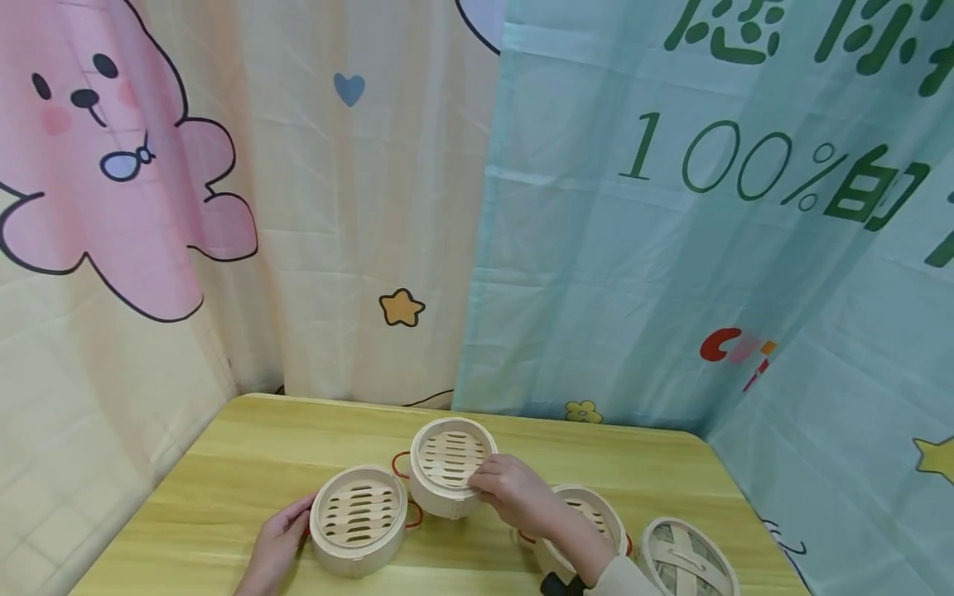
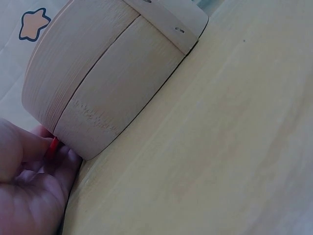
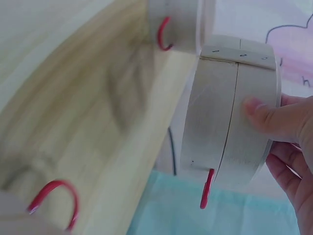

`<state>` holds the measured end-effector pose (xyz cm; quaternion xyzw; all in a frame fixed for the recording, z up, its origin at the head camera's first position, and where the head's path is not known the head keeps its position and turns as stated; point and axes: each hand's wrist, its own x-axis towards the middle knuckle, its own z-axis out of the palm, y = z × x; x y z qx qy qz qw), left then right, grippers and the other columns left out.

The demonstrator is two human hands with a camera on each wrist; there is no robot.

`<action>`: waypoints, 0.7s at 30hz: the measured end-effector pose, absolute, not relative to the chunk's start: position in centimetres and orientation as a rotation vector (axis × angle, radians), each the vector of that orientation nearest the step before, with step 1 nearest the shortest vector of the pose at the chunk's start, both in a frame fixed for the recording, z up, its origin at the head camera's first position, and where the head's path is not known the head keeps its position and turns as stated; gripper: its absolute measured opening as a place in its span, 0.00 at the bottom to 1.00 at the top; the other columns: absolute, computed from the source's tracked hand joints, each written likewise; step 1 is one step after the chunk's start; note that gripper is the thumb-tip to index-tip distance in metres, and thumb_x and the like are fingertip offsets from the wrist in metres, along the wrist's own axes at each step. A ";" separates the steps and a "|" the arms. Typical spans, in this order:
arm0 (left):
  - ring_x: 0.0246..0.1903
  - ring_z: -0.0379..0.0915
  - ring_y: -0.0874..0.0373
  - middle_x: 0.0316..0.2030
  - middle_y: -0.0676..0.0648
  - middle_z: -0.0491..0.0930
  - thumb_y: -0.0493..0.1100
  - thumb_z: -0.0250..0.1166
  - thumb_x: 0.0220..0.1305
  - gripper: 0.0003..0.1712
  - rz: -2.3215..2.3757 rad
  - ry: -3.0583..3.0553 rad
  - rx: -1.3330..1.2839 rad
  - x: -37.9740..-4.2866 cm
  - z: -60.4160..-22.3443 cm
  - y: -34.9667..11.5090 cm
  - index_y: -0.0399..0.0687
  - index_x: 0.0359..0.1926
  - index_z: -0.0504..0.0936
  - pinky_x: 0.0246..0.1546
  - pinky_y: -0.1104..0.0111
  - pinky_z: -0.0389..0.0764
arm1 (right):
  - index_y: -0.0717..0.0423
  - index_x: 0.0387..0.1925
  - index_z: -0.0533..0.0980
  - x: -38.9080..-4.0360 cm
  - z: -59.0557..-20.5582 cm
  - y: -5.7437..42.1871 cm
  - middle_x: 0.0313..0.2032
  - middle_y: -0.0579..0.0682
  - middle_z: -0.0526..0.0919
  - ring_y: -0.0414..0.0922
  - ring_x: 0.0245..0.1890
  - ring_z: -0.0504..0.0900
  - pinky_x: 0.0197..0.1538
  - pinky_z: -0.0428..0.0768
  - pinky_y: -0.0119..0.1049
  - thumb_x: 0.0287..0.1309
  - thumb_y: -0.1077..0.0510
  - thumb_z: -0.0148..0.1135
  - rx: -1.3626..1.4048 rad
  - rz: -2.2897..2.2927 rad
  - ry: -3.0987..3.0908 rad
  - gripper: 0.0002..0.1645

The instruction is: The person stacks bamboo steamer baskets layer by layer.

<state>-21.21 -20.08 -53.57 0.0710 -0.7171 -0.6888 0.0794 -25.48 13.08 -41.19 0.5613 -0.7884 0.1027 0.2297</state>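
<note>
A round bamboo steamer basket (image 1: 358, 561) with a slatted base stands at the left of the wooden table. My left hand (image 1: 274, 542) is at its left side, thumb and fingers pinching its red cord loop (image 2: 52, 147). My right hand (image 1: 514, 492) grips the rim of a second steamer basket (image 1: 450, 502), thumb on the outer wall and fingers over the edge. In the right wrist view this basket (image 3: 215, 117) is held above the table, with a red loop (image 3: 207, 188) sticking out. It sits just behind and right of the first basket.
Under my right forearm stands a third steamer basket (image 1: 607, 517), partly hidden. At the far right is a round woven bamboo lid (image 1: 689, 567) with crossed strips. Printed curtains (image 1: 358, 207) hang behind the wooden table (image 1: 298, 430).
</note>
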 end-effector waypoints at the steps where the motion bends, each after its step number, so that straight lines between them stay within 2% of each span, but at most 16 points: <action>1: 0.40 0.60 0.82 0.54 0.37 0.59 0.31 0.44 0.60 0.19 -2.064 -2.146 0.217 -21.2 -53.6 -20.1 0.28 0.54 0.61 0.40 0.81 0.66 | 0.53 0.29 0.75 -25.5 -40.9 12.6 0.29 0.42 0.76 0.37 0.33 0.72 0.44 0.67 0.29 0.42 0.65 0.62 1.548 0.279 -2.163 0.09; 6: 0.39 0.61 0.81 0.51 0.42 0.63 0.28 0.44 0.59 0.19 -2.063 -2.135 0.218 -21.3 -53.6 -20.1 0.27 0.53 0.61 0.40 0.80 0.67 | 0.53 0.30 0.75 -25.3 -39.7 10.2 0.29 0.42 0.75 0.37 0.34 0.72 0.46 0.65 0.28 0.42 0.64 0.62 1.580 0.252 -2.145 0.09; 13: 0.39 0.60 0.81 0.53 0.37 0.60 0.30 0.44 0.60 0.19 -2.066 -2.145 0.203 -21.2 -53.6 -20.1 0.28 0.53 0.61 0.40 0.81 0.66 | 0.53 0.30 0.75 -24.9 -39.0 7.3 0.29 0.42 0.76 0.36 0.34 0.72 0.46 0.65 0.26 0.40 0.65 0.63 1.645 0.222 -2.098 0.10; 18: 0.40 0.60 0.81 0.46 0.54 0.68 0.31 0.45 0.59 0.19 -2.019 -2.147 0.154 -21.0 -53.7 -20.1 0.27 0.52 0.62 0.40 0.82 0.65 | 0.52 0.29 0.76 -24.5 -39.3 6.0 0.29 0.41 0.76 0.35 0.34 0.72 0.46 0.65 0.25 0.40 0.64 0.63 1.680 0.197 -2.080 0.10; 21: 0.40 0.59 0.81 0.46 0.52 0.69 0.31 0.46 0.59 0.19 -2.000 -2.149 0.141 -21.0 -53.8 -20.2 0.25 0.52 0.62 0.39 0.83 0.65 | 0.52 0.31 0.76 -24.5 -39.5 5.4 0.30 0.41 0.76 0.35 0.35 0.72 0.47 0.64 0.26 0.40 0.63 0.64 1.688 0.157 -2.080 0.11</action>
